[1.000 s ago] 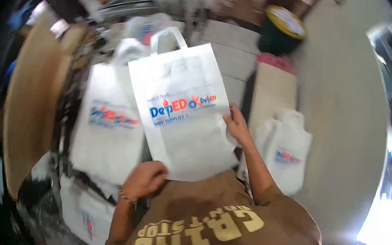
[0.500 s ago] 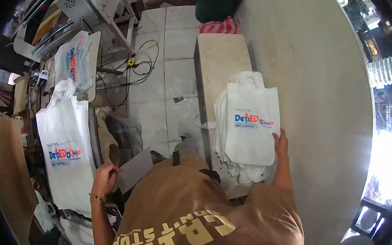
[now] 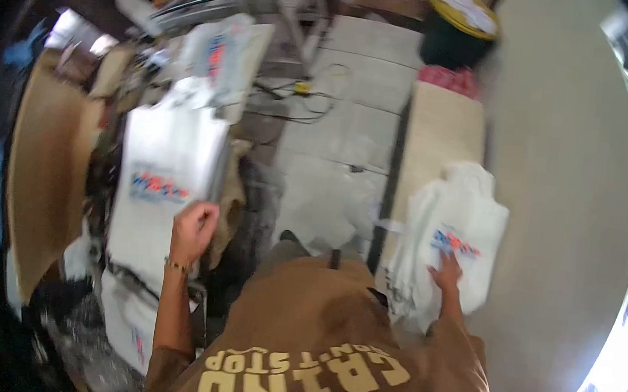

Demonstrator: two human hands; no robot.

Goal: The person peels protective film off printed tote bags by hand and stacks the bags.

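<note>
White printed bags lie in a stack (image 3: 471, 211) on the right, with blue and red lettering blurred by motion. My right hand (image 3: 446, 274) rests over the top bag just below the print, fingers spread. On the left, a second stack of white bags (image 3: 152, 226) carries similar print. Close to that stack's right edge is my left hand (image 3: 195, 231), its fingers curled in and nothing visible protruding from them. A beaded bracelet (image 3: 176, 265) circles the left wrist.
The right stack lies on a long beige bench (image 3: 445, 125) beside a plain wall (image 3: 565, 182). Cables (image 3: 311, 105) cross the white tiled floor (image 3: 346, 135). A dark green bin (image 3: 457, 40) with a yellow rim stands at the back. More printed bags (image 3: 210, 54) lie at upper left.
The view has swung left. My right hand has moved from the right bags' edge onto the top bag. My left hand has risen beside the left bags, and the pale sheet near it no longer shows.
</note>
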